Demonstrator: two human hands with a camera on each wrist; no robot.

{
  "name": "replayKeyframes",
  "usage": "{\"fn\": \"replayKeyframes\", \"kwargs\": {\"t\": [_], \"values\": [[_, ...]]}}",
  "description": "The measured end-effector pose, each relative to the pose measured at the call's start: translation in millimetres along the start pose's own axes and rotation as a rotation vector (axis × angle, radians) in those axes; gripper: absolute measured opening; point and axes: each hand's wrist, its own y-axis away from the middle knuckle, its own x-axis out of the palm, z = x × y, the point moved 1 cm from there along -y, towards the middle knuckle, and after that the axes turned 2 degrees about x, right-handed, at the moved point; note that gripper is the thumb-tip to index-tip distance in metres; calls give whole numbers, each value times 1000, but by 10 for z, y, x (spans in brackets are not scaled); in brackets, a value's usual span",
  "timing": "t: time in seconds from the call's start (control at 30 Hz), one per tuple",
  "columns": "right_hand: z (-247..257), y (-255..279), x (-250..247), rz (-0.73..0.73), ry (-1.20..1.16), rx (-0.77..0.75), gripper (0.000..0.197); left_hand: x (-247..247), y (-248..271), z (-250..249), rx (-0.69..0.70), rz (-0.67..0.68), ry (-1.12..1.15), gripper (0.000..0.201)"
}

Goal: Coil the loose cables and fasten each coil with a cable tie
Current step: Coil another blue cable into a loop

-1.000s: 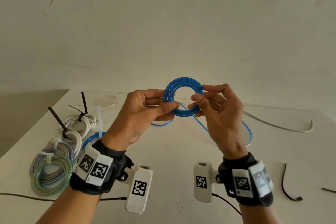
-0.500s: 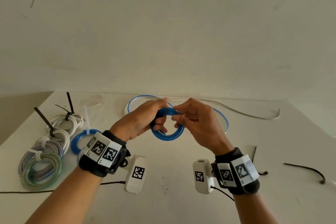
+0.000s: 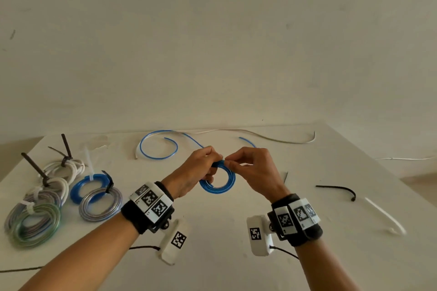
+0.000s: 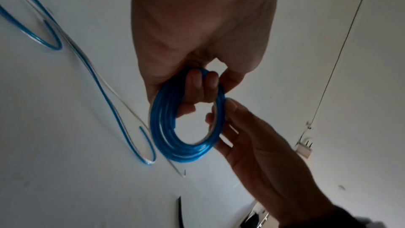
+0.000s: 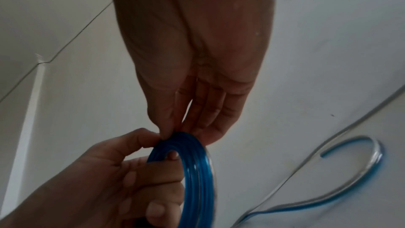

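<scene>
Holding the blue coil [image 3: 218, 181] above the table [image 3: 212, 231] between both hands, I see my left hand [image 3: 196, 170] with fingers curled through the ring, gripping its upper left side. My right hand [image 3: 255, 172] pinches the top of the coil between thumb and fingertips. A loose blue cable [image 3: 158, 146] lies on the table behind the hands, beside a white cable [image 3: 272, 138]. Tied coils [image 3: 59, 196] sit at the left, and a black cable tie [image 3: 338, 190] lies at the right.
</scene>
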Motion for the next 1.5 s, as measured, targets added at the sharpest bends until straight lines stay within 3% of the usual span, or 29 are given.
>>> {"fn": "replayKeyframes", "kwargs": {"t": [0.07,0.17,0.27,0.37,0.5,0.63,0.73,0.83,0.9,1.0,1.2,1.33,1.5], "values": [[-24,10,-23,-34,28,2,4,76,-50,-4,-9,-23,-12,23],[-116,-9,-90,27,59,73,6,145,-105,25,-34,-34,-48,25],[-422,-117,-407,-43,230,322,32,218,-122,38,-25,-32,-109,22],[-732,-141,-763,-167,713,615,45,299,-101,49,-12,-19,-85,20],[-952,-59,-780,-24,842,791,46,347,-122,97,-5,-5,-19,16],[-970,-187,-732,-58,714,755,21,288,-172,132,-8,-42,32,18],[-746,-357,-644,-9,263,697,12,212,-229,163,-26,-88,77,15],[-251,-415,-517,-4,-113,424,21,97,-275,184,-48,-145,183,23],[45,-419,-377,98,-246,282,21,-11,-287,165,-43,-177,249,24],[237,-460,-60,173,-170,150,17,-175,-331,143,-34,-227,254,19],[95,-584,451,2,0,-57,3,-430,-426,178,-39,-361,265,18],[65,-622,662,-31,-71,-101,7,-635,-443,232,-33,-345,348,21],[81,-729,875,1,-127,-127,5,-876,-463,326,96,-381,270,15]]}}
